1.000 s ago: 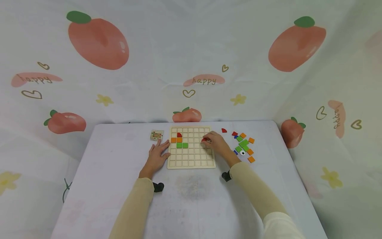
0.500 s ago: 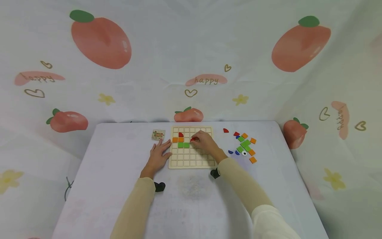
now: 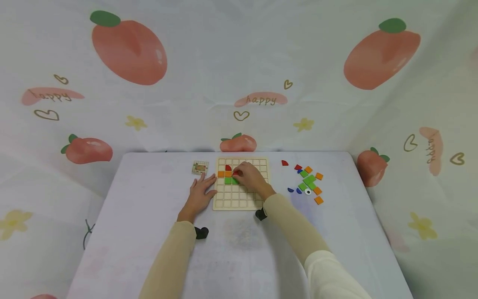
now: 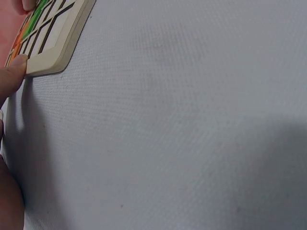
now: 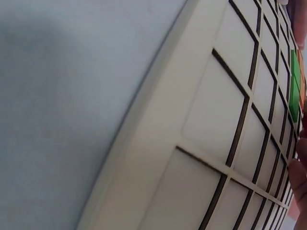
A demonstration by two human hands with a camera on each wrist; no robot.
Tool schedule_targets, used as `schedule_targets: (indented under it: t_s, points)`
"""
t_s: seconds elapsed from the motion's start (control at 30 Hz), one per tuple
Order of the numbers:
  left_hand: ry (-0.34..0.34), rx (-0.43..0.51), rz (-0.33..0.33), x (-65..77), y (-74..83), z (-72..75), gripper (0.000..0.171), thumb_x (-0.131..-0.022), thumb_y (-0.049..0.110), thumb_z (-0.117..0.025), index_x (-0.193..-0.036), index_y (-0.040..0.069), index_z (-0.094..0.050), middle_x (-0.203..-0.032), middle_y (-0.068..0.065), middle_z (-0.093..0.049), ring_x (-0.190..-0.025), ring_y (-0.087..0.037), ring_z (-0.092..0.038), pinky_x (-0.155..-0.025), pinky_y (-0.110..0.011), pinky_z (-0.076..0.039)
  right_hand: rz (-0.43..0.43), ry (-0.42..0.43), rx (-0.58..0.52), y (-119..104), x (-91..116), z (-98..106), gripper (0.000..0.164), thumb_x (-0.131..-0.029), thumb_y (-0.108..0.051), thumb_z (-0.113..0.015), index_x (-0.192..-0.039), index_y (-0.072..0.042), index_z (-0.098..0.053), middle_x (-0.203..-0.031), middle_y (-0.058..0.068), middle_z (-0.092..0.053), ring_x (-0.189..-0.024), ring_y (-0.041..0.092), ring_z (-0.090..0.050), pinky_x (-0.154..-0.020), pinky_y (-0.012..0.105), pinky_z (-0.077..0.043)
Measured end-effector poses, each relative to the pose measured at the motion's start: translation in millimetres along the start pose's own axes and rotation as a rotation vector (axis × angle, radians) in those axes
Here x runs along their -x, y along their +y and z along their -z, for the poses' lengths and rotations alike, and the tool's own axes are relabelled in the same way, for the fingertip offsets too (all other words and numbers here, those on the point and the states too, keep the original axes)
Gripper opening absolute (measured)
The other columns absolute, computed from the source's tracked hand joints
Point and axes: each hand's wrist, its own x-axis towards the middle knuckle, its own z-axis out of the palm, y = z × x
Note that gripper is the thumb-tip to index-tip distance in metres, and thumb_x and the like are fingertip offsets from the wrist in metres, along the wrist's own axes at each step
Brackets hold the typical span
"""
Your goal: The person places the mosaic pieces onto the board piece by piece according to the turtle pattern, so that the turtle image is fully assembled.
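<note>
A wooden grid board (image 3: 228, 196) lies on the table. On its left part sit a red quarter-circle tile (image 3: 228, 167), two orange square tiles (image 3: 221, 174) and two green square tiles (image 3: 228, 180), the right green one partly covered. My right hand (image 3: 252, 177) is over the board, pinching a red tile (image 3: 235, 173) just right of the orange ones; fingers hide most of its shape. My left hand (image 3: 198, 195) rests at the board's left side with fingers spread. In the left wrist view, the thumb (image 4: 14, 74) touches the board's rim.
A small pattern card (image 3: 200, 167) lies beyond the left fingertips. Right of the board are loose orange, green, red and blue tiles (image 3: 309, 180), a white eye-like disc (image 3: 308, 192) and a lone red quarter-circle (image 3: 285, 162). A printed cloth (image 3: 179, 95) hangs behind the table.
My right hand has carried the red tile leftward across the board, from its right side to beside the orange tiles. The left hand keeps its place by the board's edge.
</note>
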Motion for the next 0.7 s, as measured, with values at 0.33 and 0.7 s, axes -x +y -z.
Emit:
schedule_targets:
  t_s: [0.33,0.7]
  points:
    - [-0.001,0.003,-0.002,0.1,0.9,1.6,0.06,-0.1,0.027,-0.064,-0.155,0.014,-0.044,-0.166,0.002,-0.038,-0.162,-0.03,-0.01,-0.131,-0.054,0.0,-0.033,-0.017,-0.1,-0.7,-0.4,3.0,0.025,-0.096,-0.02,-0.072,-0.118,-0.008,-0.072,-0.115,0.006,-0.067,-0.103,0.019,-0.064,-0.094,0.031,-0.057]
    - [0.007,0.008,-0.012,1.3,1.9,1.8,0.06,-0.099,0.026,-0.065,-0.155,0.013,-0.045,-0.165,0.001,-0.039,-0.162,-0.032,-0.011,-0.131,-0.057,-0.001,-0.046,-0.016,-0.134,1.6,0.3,0.1,0.025,-0.097,-0.016,-0.07,-0.122,-0.009,-0.071,-0.118,0.005,-0.069,-0.106,0.019,-0.065,-0.096,0.032,-0.057]
